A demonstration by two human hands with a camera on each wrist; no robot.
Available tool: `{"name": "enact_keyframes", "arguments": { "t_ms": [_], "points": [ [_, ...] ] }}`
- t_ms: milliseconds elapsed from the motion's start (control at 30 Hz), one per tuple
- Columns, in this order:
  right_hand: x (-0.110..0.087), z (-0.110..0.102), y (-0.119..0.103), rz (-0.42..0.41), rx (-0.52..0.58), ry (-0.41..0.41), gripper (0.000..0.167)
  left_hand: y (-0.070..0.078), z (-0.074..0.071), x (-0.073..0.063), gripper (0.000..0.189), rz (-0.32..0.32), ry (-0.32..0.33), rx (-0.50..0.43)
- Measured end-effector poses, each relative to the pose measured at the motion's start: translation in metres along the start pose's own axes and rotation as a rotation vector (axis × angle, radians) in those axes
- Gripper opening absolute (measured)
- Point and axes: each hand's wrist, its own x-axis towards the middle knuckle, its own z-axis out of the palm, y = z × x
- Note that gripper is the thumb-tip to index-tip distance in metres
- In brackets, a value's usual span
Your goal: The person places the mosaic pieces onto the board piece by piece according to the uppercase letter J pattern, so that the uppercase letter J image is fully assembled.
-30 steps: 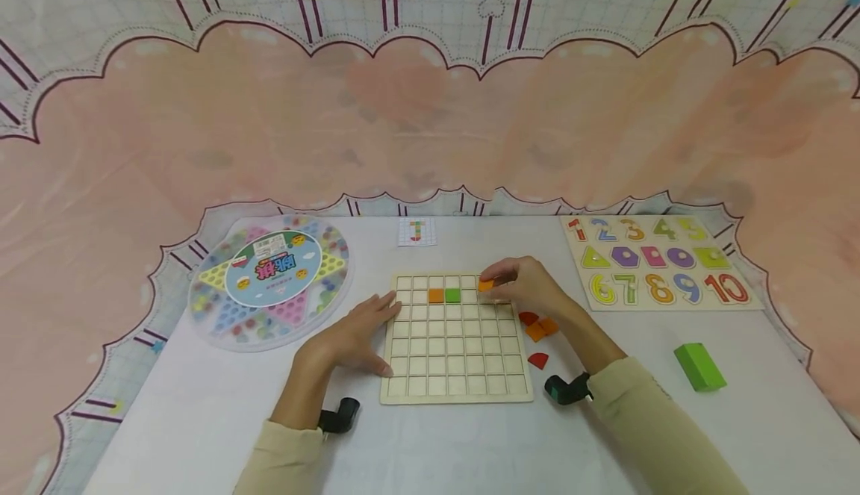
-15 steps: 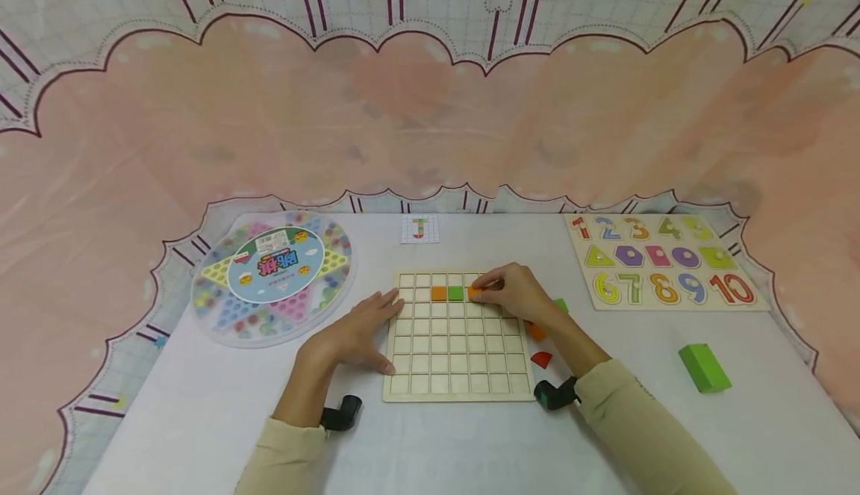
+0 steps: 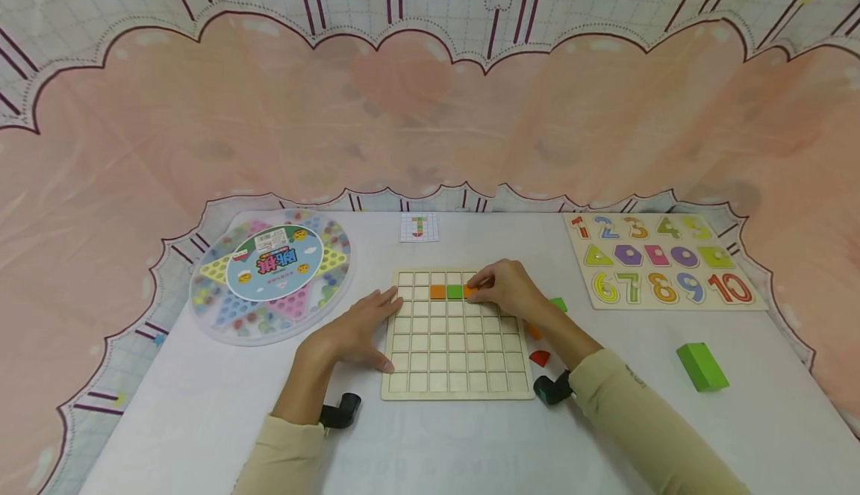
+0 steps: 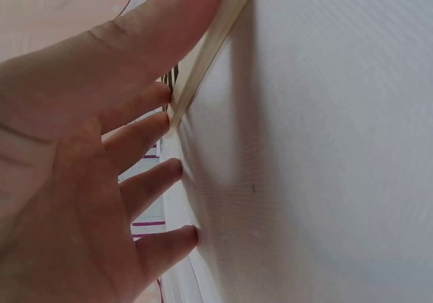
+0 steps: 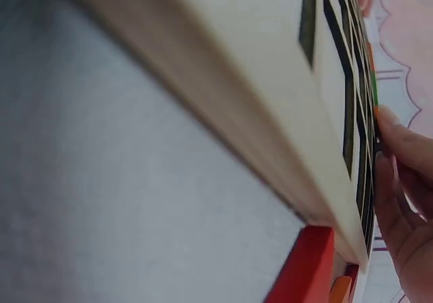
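A wooden grid board (image 3: pixel 457 383) lies in the middle of the table in the head view. In its second row from the back, an orange square tile (image 3: pixel 438 292) sits beside a green square tile (image 3: pixel 455 292). My right hand (image 3: pixel 513 291) pinches another orange square tile (image 3: pixel 467 293) between thumb and fingers, right at the green tile's right side; the fingers partly cover it. Spread fingers of my left hand (image 3: pixel 349 331) rest against the board's left edge, and the thumb touches it lower down. The left wrist view shows that thumb (image 4: pixel 169 32) on the board's edge.
Right of the board lie a red quarter-round piece (image 3: pixel 540 358), orange pieces (image 3: pixel 534 331) and a green piece (image 3: pixel 558 304), partly behind my forearm. A pattern card (image 3: pixel 419 228), a round board game (image 3: pixel 269 278), a number puzzle (image 3: pixel 665 263) and a green block (image 3: pixel 702 366) surround the board.
My right hand has carried the orange tile leftward along the row, from near the board's right side to beside the green tile. My left hand has stayed at the board's edge.
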Motion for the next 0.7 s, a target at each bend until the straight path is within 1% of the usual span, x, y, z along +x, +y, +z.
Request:
{"name": "enact_keyframes", "arguments": {
  "t_ms": [300, 467, 700],
  "points": [
    [0.0029, 0.0008, 0.0057, 0.006, 0.025, 0.016, 0.018, 0.0005, -0.0007, 0.0018, 0.106, 0.003, -0.004, 0.01],
    [0.0025, 0.002, 0.0055, -0.011, 0.04, -0.001, 0.018, -0.0001, -0.0003, 0.0019, 0.106, -0.007, -0.008, 0.005],
    [0.002, 0.0022, 0.0036, 0.012, 0.037, -0.012, 0.018, 0.0003, -0.0003, 0.0018, 0.106, -0.004, -0.002, -0.004]
  ]
}}
